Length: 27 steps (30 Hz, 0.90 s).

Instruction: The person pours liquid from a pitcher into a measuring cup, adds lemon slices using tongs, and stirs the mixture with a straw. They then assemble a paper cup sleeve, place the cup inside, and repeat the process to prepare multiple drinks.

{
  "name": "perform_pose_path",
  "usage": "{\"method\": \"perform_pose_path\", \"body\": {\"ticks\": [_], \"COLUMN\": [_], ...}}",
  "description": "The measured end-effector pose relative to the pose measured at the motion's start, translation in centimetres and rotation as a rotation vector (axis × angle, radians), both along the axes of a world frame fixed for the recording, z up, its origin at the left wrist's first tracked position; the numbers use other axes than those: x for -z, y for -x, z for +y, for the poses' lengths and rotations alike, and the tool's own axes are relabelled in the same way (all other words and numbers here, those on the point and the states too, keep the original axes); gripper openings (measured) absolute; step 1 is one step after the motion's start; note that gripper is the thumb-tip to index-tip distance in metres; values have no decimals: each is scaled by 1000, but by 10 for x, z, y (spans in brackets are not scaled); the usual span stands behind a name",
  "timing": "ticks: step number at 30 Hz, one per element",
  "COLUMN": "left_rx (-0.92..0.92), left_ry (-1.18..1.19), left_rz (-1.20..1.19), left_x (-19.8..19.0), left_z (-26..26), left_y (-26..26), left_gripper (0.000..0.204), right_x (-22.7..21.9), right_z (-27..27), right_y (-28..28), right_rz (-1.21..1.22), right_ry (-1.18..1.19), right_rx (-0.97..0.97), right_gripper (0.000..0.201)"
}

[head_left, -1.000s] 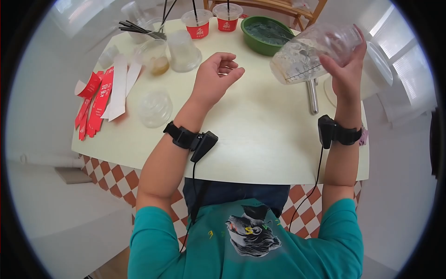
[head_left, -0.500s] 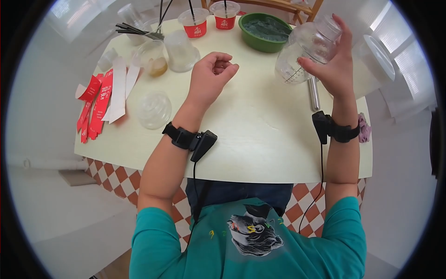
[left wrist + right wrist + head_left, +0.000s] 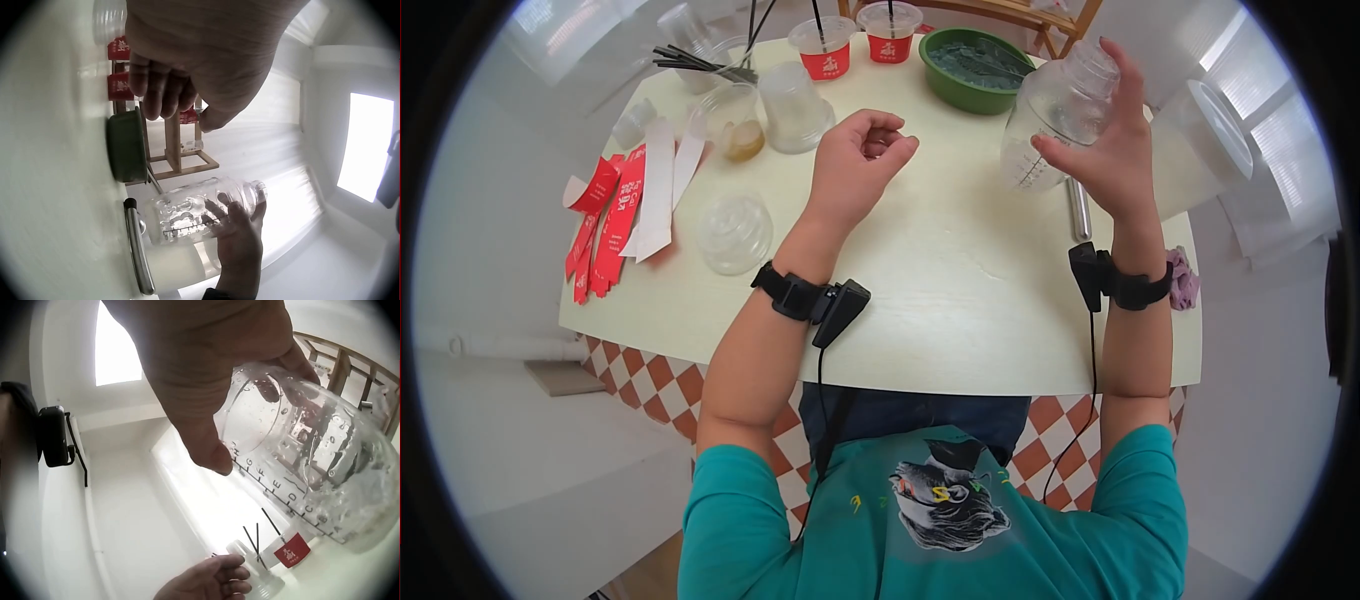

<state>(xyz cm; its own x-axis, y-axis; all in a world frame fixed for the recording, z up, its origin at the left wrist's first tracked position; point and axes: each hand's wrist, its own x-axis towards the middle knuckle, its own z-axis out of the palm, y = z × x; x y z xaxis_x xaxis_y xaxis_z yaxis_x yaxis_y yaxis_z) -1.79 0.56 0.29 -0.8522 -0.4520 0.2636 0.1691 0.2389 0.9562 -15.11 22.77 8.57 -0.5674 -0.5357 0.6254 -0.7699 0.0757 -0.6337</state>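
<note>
In the head view my right hand (image 3: 1115,160) grips a clear jar (image 3: 1050,120) by its side, thumb on the near face. Black scale marks with letters run down the jar's wall in the right wrist view, and wet drops cling inside. It stands nearly upright above the table's right side, its neck up, as the left wrist view shows. My left hand (image 3: 855,165) hovers over the middle of the table, fingers loosely curled with nothing in them. A metal tool with a shiny handle (image 3: 1080,210) lies below the jar.
A green basin (image 3: 970,95) of liquid stands at the back, beside two red-labelled cups (image 3: 825,60). Clear cups (image 3: 795,115), a dome lid (image 3: 735,235) and red paper sleeves (image 3: 620,215) are on the left. A white bucket (image 3: 1200,150) and a purple cloth (image 3: 1183,280) are on the right.
The jar has gone from strongly tilted to nearly upright, and my right hand has shifted a little left with it. My left hand has barely moved.
</note>
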Motion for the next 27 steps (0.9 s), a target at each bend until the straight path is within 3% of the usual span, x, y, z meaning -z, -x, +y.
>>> {"method": "perform_pose_path", "body": {"ticks": [2,8,11,13,14,17,18,20,21,22,24,26,27], "left_rx": [-8,-11,-20,-21,-19,-34,-35,-43,-41,-35,-27,-27,-25], "left_ry": [-2,5,19,16,15,13,12,35,37,40,45,47,48], "left_rz": [-5,-5,-5,9,24,49,50,20,20,-13,-51,-36,-35], "left_x": [-1,-1,-4,-2,-1,0,0,-2,-3,-5,-5,-5,-4], "left_z": [0,0,2,1,1,2,2,3,4,5,5,5,4], "left_y": [-1,-1,-2,-3,-3,-1,-1,-1,-2,-3,-5,-4,-3], "left_gripper": [27,27,26,26,26,30,30,29,29,28,26,26,26], "right_x": [0,1,-2,-2,-2,-8,-7,-7,-13,-13,-8,-4,-5], "right_z": [-2,-3,-1,7,12,25,26,31,22,13,1,-2,-1], "right_y": [-4,-3,-13,-2,2,5,8,15,4,-7,-24,-20,-17], "right_rz": [93,-53,147,-91,-92,-625,-625,-753,-404,-403,554,567,286], "right_ry": [-31,9,-44,327,326,593,592,533,387,388,60,71,99], "right_rx": [24,-72,69,-275,-277,-734,-735,-611,-390,-389,219,200,88], "right_gripper": [99,98,99,93,93,82,82,83,87,87,96,100,99]}}
